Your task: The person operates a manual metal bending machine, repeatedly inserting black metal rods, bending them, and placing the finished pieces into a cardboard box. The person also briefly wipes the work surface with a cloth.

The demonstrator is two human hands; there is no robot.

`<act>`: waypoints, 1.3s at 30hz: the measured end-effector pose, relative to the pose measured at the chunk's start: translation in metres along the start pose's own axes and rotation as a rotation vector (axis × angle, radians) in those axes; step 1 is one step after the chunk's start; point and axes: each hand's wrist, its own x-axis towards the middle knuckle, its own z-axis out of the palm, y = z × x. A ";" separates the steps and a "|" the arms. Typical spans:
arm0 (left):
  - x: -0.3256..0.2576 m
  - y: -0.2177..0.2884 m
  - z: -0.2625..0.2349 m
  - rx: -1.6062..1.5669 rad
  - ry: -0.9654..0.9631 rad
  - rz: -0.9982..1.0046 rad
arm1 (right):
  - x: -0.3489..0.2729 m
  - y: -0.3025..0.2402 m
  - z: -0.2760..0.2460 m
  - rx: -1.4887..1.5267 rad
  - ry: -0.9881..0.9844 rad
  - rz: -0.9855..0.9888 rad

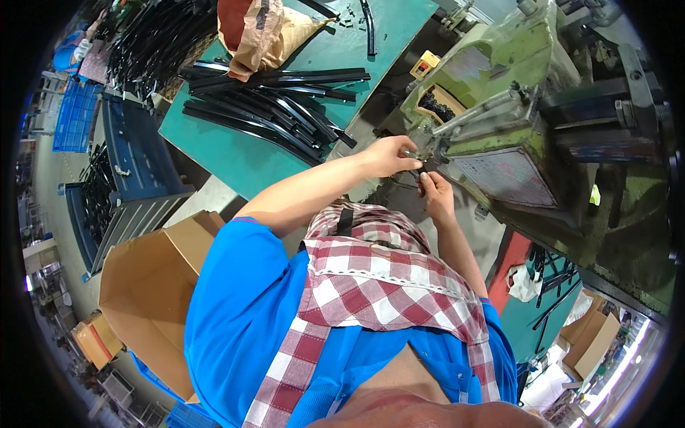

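Observation:
My left hand reaches across to the front of the green machine, its fingers bent and pinched together. Close beside it, my right hand is closed, thumb and fingertips pressed together. Between the two sets of fingertips is a small black part, which both hands grip; its exact shape is mostly hidden by the fingers. The worn green machine stands right in front of the hands, with a metal rod and a sheet of paper on its side.
Left of the hands, a green table bears a pile of long black strips and a tan sack. A small box of black pieces rests on the machine. An open cardboard box stands at my left, near blue crates.

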 end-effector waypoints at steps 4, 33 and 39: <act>-0.038 -0.053 -0.056 0.653 0.188 0.094 | 0.000 0.011 -0.008 -0.023 0.014 -0.010; -0.048 -0.033 -0.005 0.626 -0.007 0.433 | -0.048 -0.045 0.004 -1.179 0.041 -0.484; -0.039 -0.037 -0.032 0.320 -0.289 0.079 | -0.050 -0.043 -0.034 -1.183 0.096 -0.521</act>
